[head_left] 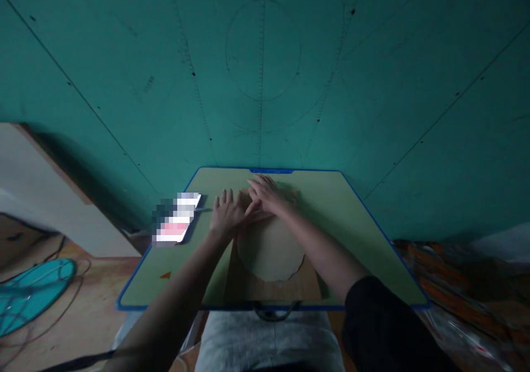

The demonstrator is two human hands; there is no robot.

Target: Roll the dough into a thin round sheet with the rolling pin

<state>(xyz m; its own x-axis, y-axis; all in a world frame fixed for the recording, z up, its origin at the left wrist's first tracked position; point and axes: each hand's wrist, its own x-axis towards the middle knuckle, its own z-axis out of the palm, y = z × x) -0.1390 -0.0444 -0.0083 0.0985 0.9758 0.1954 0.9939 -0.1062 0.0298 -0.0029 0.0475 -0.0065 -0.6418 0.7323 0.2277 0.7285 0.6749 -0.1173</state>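
Note:
A pale, round, flat sheet (271, 248) with a slightly ragged near edge, like rolled-out dough or clay, lies on a wooden board (269, 290). Which material it is cannot be told. My left hand (229, 212) rests at the sheet's far left edge, fingers spread and pointing away from me. Just to its right, my right hand (267, 195) reaches over the far part of the board with fingers stretched out. The two hands nearly meet at the left thumb. Whatever lies under the palms is mostly hidden; a pale pinkish edge shows below them.
The board lies on a pale green folding table (331, 195) with a blue rim and a dark handle (275, 314) at the front. A lit phone (178, 217) lies at the left, near a small orange triangle (165, 275). Behind stands a green wall (265, 85) with drawn lines.

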